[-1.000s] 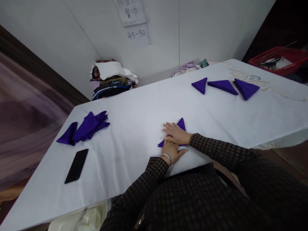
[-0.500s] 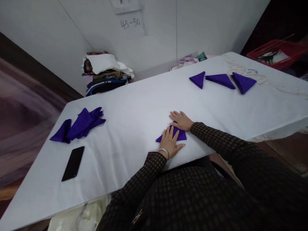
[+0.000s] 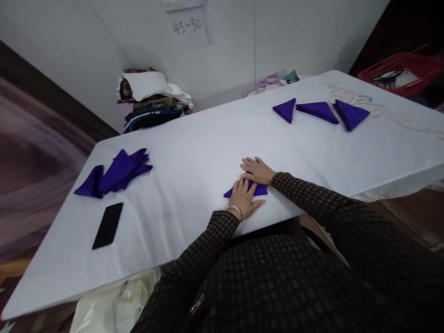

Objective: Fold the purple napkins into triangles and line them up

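The folded purple cloth (image 3: pixel 261 189) lies on the white surface (image 3: pixel 194 152) beneath the left hand (image 3: pixel 242 200) and right hand (image 3: pixel 260 172), fingers extended flat and gripping nothing; it looks light, soft and perhaps slippery, likely best pinched through all layers at its pointed left corner

You are getting soft, dim light on the long white fabric tablecloth (image 3: pixel 194 157), while the sheer mauve curtain (image 3: pixel 34 180) is blurring.
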`<state>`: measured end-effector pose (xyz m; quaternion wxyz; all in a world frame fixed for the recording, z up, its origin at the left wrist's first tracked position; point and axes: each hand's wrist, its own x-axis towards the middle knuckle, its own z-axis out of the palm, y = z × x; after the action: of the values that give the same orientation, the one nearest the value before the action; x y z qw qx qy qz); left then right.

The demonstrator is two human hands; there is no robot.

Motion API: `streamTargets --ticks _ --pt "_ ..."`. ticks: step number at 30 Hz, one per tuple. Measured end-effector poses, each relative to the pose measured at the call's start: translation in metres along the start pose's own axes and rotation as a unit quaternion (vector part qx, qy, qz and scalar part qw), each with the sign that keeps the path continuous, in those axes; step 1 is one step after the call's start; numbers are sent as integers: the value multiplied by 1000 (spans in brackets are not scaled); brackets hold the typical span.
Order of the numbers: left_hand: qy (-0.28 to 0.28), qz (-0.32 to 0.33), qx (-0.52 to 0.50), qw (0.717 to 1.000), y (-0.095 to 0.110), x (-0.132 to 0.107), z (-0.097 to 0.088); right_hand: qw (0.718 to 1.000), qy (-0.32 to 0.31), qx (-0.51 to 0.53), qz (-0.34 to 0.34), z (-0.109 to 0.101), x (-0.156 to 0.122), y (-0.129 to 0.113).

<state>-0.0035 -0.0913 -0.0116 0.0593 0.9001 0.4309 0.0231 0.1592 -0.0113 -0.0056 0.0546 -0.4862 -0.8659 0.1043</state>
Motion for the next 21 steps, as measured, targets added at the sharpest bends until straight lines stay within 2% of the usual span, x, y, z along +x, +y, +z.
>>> streamTargets --ticks 3,6,10,15,19,21 --pt "10 -1 -20 1000 2 -1 -1 1000 9 18 12 -9 -1 -9" --pt "14 0 -39 999 2 -1 0 999 42 29 -17 -10 -7 -24" --pt "-8 -9 -51 999 2 -1 1 998 19 48 -24 3 -15 -35" --pt "-6 -5 -75 997 3 0 -1 998 30 54 -11 15 -17 -32" --pt "4 -8 -108 994 -12 -12 -3 998 34 48 -14 16 -18 -30" --pt "42 -56 -122 990 -27 -26 -1 998 41 40 -18 18 -19 -30"
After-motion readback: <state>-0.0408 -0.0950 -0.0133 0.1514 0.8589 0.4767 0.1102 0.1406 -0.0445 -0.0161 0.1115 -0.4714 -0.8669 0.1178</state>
